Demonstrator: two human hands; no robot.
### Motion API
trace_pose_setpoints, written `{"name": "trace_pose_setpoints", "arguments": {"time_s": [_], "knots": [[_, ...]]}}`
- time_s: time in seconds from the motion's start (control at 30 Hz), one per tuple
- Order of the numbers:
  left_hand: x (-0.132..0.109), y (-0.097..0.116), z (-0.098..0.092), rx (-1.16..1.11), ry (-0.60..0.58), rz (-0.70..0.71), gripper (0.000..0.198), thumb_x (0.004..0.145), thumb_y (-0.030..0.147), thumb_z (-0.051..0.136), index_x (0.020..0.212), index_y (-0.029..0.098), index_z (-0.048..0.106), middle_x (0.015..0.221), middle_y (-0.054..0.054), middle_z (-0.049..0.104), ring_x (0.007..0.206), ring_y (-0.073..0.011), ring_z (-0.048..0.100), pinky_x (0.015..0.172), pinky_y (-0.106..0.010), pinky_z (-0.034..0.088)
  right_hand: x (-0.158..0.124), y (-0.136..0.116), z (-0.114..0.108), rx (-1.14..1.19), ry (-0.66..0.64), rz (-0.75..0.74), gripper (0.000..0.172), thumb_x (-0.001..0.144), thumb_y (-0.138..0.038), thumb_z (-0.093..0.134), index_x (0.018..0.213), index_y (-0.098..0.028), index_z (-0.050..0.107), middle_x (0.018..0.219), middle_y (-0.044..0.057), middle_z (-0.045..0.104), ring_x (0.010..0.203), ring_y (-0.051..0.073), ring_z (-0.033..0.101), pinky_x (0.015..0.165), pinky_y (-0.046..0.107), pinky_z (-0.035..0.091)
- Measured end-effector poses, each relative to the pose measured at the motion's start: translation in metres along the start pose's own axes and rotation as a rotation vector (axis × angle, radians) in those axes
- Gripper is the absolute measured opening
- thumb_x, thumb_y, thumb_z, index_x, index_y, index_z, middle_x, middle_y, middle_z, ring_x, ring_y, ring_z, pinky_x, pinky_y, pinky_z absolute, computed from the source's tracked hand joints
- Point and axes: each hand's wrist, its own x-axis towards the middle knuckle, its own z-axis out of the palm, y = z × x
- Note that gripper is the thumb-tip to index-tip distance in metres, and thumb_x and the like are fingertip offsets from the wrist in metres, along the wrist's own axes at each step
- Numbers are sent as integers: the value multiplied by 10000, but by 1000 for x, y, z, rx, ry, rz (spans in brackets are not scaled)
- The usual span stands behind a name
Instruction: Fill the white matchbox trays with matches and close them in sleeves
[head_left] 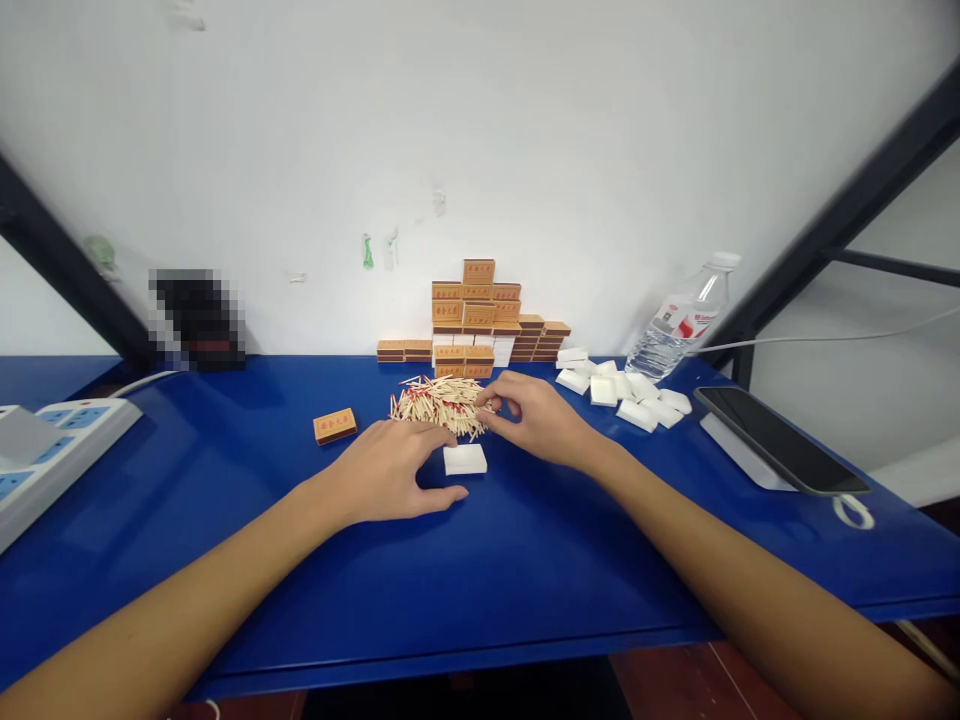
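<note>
A loose pile of matches with red heads lies in the middle of the blue table. My right hand is at the pile's right side, its fingers curled and closed on matches there; how many is hidden. Just in front of the pile sits a small white matchbox tray. My left hand rests to its left, open, with thumb and fingers spread about the tray's near and far sides. The fingertips come close to its far left corner; whether they touch I cannot tell. To the left lies an orange matchbox.
Orange matchboxes are stacked against the wall behind the pile. Several white trays lie heaped at right, before a leaning water bottle. A phone rests on a white support farther right. A power strip is at left.
</note>
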Motion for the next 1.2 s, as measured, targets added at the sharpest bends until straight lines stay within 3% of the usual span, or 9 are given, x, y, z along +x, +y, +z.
{"name": "trace_pose_setpoints", "arguments": {"time_s": [0.17, 0.3, 0.5, 0.77, 0.9, 1.2], "knots": [[0, 1, 2, 56, 28, -25, 508, 881, 549, 696, 1256, 207, 692, 866, -45, 718, 713, -220, 652, 631, -326, 423, 5, -1, 15, -84, -14, -9, 71, 921, -247, 709, 936, -178, 706, 951, 45, 631, 851, 169, 597, 778, 291, 440], [1, -1, 4, 41, 6, 2, 358, 912, 494, 668, 1117, 208, 737, 899, -51, 748, 756, -222, 677, 637, -319, 424, 7, -8, 19, -132, -39, 33, 54, 916, -194, 668, 868, -173, 685, 942, 52, 643, 847, 173, 605, 776, 295, 439], [1, -3, 6, 30, 5, 23, 288, 908, 460, 659, 1032, 214, 741, 881, -31, 754, 729, -207, 669, 626, -327, 413, 13, -20, 21, -62, 69, 343, 97, 833, -229, 693, 743, -194, 680, 825, 24, 711, 740, 159, 624, 685, 282, 426], [0, -2, 6, 109, 8, 33, 314, 927, 471, 639, 1068, 205, 728, 953, -51, 781, 815, -255, 722, 653, -350, 453, 23, -40, 23, -191, -28, 509, 229, 873, -368, 668, 706, -215, 706, 754, 40, 755, 722, 204, 682, 611, 304, 405], [0, -2, 3, 152, 4, 47, 308, 938, 461, 629, 1058, 190, 713, 968, -63, 777, 859, -270, 729, 664, -354, 470, 26, -47, 24, -303, -95, 545, 307, 855, -495, 689, 725, -220, 727, 774, 83, 768, 767, 256, 709, 617, 325, 425], [1, -1, 2, 181, -21, 51, 334, 958, 460, 592, 1065, 163, 701, 977, -95, 765, 888, -290, 726, 687, -380, 496, 31, -47, 29, -303, -121, 533, 340, 845, -488, 694, 636, -221, 673, 747, 91, 755, 721, 241, 692, 585, 321, 416]]}}
